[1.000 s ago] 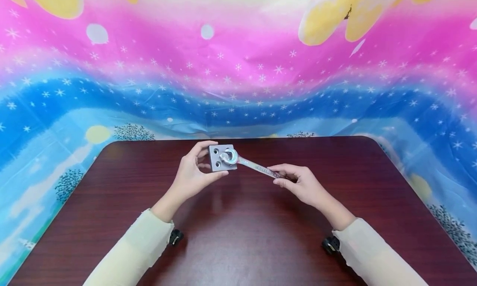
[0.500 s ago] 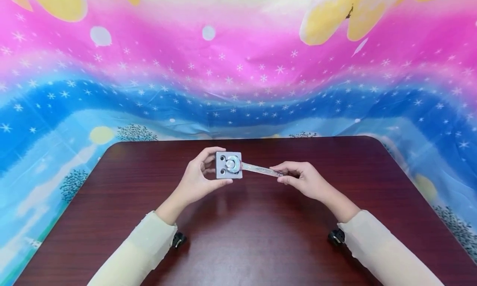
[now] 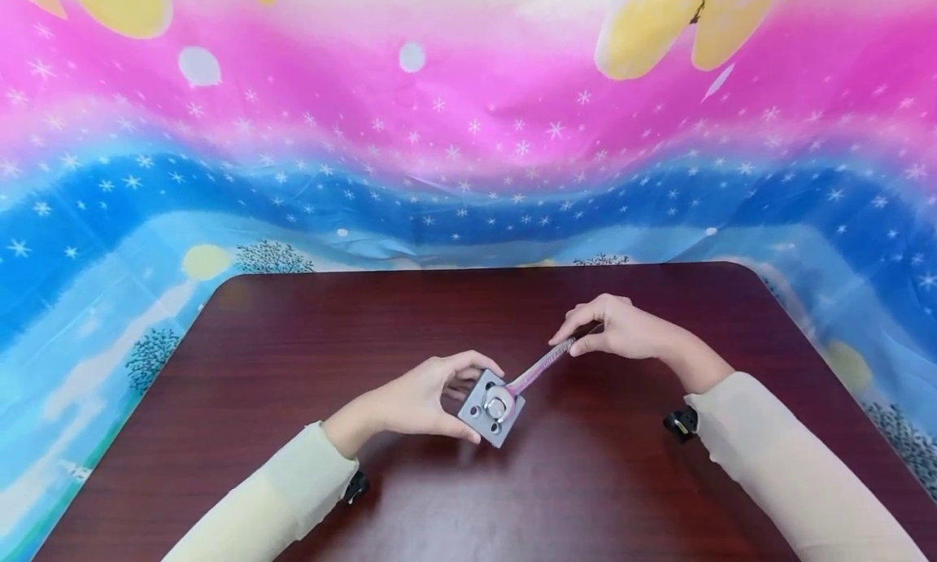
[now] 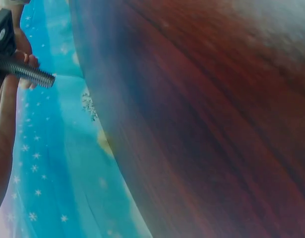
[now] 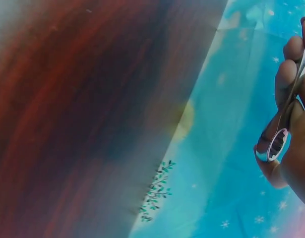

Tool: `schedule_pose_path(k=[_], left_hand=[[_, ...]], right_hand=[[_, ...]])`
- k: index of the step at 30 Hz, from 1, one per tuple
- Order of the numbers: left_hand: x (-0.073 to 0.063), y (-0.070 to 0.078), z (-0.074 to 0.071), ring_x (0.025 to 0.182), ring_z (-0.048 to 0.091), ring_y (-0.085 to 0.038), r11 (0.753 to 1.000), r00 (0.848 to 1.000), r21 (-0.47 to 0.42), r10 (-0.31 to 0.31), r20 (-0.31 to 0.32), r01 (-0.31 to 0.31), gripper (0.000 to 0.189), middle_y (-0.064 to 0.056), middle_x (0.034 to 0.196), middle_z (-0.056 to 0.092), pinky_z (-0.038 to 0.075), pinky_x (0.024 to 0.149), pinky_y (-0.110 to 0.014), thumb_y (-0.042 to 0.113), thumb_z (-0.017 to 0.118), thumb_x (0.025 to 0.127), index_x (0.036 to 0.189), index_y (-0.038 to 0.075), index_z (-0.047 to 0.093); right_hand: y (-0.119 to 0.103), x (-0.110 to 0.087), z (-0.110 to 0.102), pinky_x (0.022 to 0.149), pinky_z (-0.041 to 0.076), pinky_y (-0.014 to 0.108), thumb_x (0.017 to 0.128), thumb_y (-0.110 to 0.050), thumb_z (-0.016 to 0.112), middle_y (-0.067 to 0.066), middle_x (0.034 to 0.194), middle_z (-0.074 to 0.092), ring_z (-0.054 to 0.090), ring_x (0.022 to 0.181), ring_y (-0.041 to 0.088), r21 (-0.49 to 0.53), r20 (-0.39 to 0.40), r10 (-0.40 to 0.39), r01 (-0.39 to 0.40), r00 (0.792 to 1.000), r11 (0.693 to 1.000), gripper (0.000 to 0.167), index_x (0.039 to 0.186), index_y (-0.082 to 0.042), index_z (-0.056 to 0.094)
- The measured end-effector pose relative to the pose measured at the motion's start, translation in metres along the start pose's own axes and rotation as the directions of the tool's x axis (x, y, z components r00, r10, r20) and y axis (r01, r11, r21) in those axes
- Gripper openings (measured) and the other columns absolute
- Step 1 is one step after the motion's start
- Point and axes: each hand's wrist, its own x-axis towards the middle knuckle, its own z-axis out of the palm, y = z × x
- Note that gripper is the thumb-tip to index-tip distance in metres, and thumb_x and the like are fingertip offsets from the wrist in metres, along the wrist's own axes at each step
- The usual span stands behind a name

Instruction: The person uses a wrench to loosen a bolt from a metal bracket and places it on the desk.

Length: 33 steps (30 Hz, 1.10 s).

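Note:
In the head view my left hand [image 3: 420, 395] grips a square grey metal block [image 3: 481, 426] by its edges, fingers on the far side and thumb on the near side. The block has round holes and a hex bolt head [image 3: 496, 408] on its face. Out of its back sticks the threaded bolt shank [image 4: 33, 73], seen in the left wrist view. My right hand [image 3: 618, 328] pinches the handle of a combination wrench [image 3: 540, 368], whose far end sits around the bolt head. The wrench's ring end [image 5: 277, 145] shows by my right palm in the right wrist view.
Both hands are above a dark red-brown wooden table [image 3: 307, 326]. Behind and beside it hangs a pink and blue printed cloth [image 3: 468, 155]. Black wrist cameras are strapped under both sleeves.
The block has come nearer and to the right, and has turned with my left hand. The wrench handle has swung from pointing slightly down-right to up-right, my right hand rising with it.

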Motion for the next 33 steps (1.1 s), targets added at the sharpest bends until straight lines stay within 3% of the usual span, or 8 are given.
schedule_pose_path(k=[4,10,15,19,23,27,30,33], left_hand=[[0.003,0.003,0.003,0.099,0.067,-0.006,0.999,0.995,-0.051,-0.013,0.100,0.019,0.068,-0.011,0.118,0.069,0.057,0.092,-0.024,0.001,0.084,0.075,0.133,0.006,0.048],[0.006,0.005,0.008,0.096,0.068,-0.005,0.997,0.985,-0.081,-0.005,0.172,0.019,0.067,-0.013,0.117,0.070,0.058,0.091,-0.025,0.002,0.084,0.075,0.132,0.009,0.049],[0.004,0.004,0.005,0.096,0.068,-0.006,0.998,0.999,-0.060,0.018,0.035,-0.016,0.068,-0.013,0.117,0.070,0.059,0.089,-0.027,0.003,0.085,0.074,0.132,0.006,0.050],[-0.001,0.004,-0.001,0.097,0.068,-0.011,0.998,0.995,-0.065,0.003,-0.101,-0.009,0.070,-0.011,0.119,0.070,0.060,0.088,-0.029,0.003,0.086,0.073,0.133,0.009,0.051],[-0.004,0.003,-0.004,0.100,0.068,-0.015,0.996,0.983,-0.085,-0.003,-0.185,-0.013,0.072,-0.011,0.122,0.069,0.060,0.089,-0.031,0.002,0.086,0.073,0.135,0.010,0.051],[-0.005,0.000,-0.006,0.105,0.068,-0.015,0.998,0.950,-0.055,0.002,-0.313,-0.020,0.072,-0.009,0.122,0.069,0.059,0.091,-0.029,0.003,0.087,0.072,0.134,0.010,0.052],[-0.003,-0.003,-0.008,0.102,0.069,-0.016,1.000,0.901,-0.007,0.021,-0.434,-0.026,0.071,-0.009,0.119,0.070,0.059,0.090,-0.029,0.003,0.088,0.071,0.133,0.012,0.053],[-0.001,-0.003,-0.010,0.099,0.070,-0.017,0.999,0.843,0.036,0.048,-0.535,-0.034,0.072,-0.008,0.116,0.071,0.059,0.089,-0.029,0.003,0.089,0.070,0.131,0.015,0.053]], right_hand=[[-0.006,0.005,-0.003,0.113,0.033,0.059,0.080,-0.007,0.080,-0.007,0.087,0.076,0.061,0.120,0.036,-0.020,0.035,0.001,0.000,0.999,1.000,0.026,0.101,-0.022,0.081],[-0.016,0.011,-0.010,0.114,0.003,0.075,0.081,-0.011,0.080,-0.007,0.097,0.077,0.053,0.130,0.045,-0.046,0.081,0.022,-0.019,0.996,0.999,0.022,0.097,-0.025,0.081],[-0.017,0.005,-0.018,0.111,0.019,0.066,0.080,-0.009,0.080,-0.012,0.088,0.070,0.061,0.105,0.023,-0.069,0.009,-0.022,0.022,1.000,0.997,0.025,0.098,-0.026,0.080],[-0.016,-0.006,-0.025,0.085,0.037,0.046,0.082,-0.011,0.079,-0.012,0.083,0.065,0.052,0.078,0.009,-0.095,-0.067,-0.044,0.037,0.997,0.995,0.024,0.103,-0.023,0.079],[-0.016,-0.020,-0.026,0.104,0.029,0.059,0.086,-0.014,0.077,-0.011,0.087,0.069,0.055,0.081,0.001,-0.100,-0.151,0.008,-0.023,0.988,0.995,0.022,0.105,-0.025,0.077],[-0.016,-0.032,-0.016,0.109,0.003,0.073,0.090,-0.013,0.073,-0.012,0.081,0.069,0.060,0.081,0.001,-0.088,-0.215,0.063,-0.084,0.975,0.993,0.022,0.107,-0.027,0.073],[-0.015,-0.038,-0.003,0.109,0.031,0.047,0.092,-0.007,0.068,-0.010,0.075,0.065,0.057,0.068,0.005,-0.051,-0.249,0.033,-0.047,0.968,0.998,0.023,0.111,-0.020,0.069],[-0.014,-0.040,0.010,0.066,0.048,0.025,0.093,-0.002,0.066,-0.009,0.076,0.063,0.053,0.062,0.008,0.014,-0.275,-0.004,0.008,0.962,1.000,0.024,0.114,-0.014,0.067]])
